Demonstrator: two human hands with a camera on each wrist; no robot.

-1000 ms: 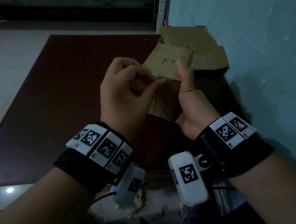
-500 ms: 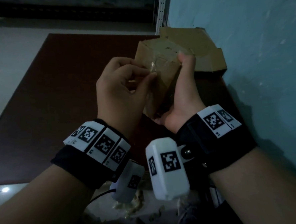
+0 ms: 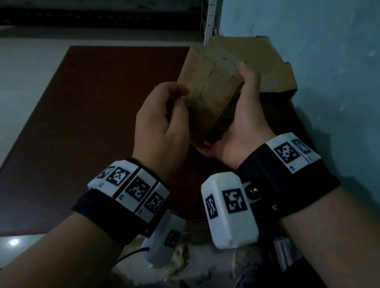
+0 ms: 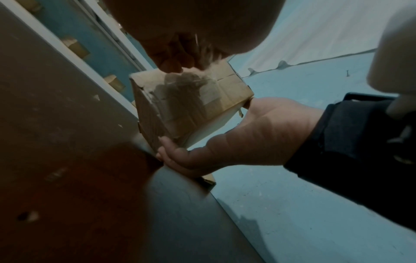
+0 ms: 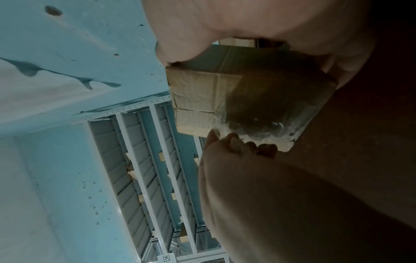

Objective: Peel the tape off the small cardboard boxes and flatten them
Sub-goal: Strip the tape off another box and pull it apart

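Cardboard box [image 3: 210, 93], small and brown, is held in the air above the dark red table [image 3: 77, 133], between my two hands, tilted with one taped face toward me. My right hand [image 3: 243, 127] cradles it from the right side: the fingers curl round the far upper corner and the palm supports the lower edge. My left hand [image 3: 161, 123] works at the near face, with fingertips [image 5: 234, 142] bunched together and pinching the edge of the clear tape [image 4: 184, 96].

Handling notes:
- The box appears light; one hand carries it without visible strain.
- The walls look thin and moderately stiff. I judge that a hard squeeze would dent them, so the supporting grip should stay on corners and edges, where the board is strongest.
- The tape is glossy and thin. It probably tears or splits if pulled at a steep angle. The paper surface near the torn corner is already ragged and whitish, which suggests the tape lifts fibres with it.
- Best hold for peeling: the freed tape end, close to the board, pulling low and along the seam.

A larger opened cardboard box [image 3: 269, 67] lies on the table behind, against the blue wall [image 3: 335, 68].
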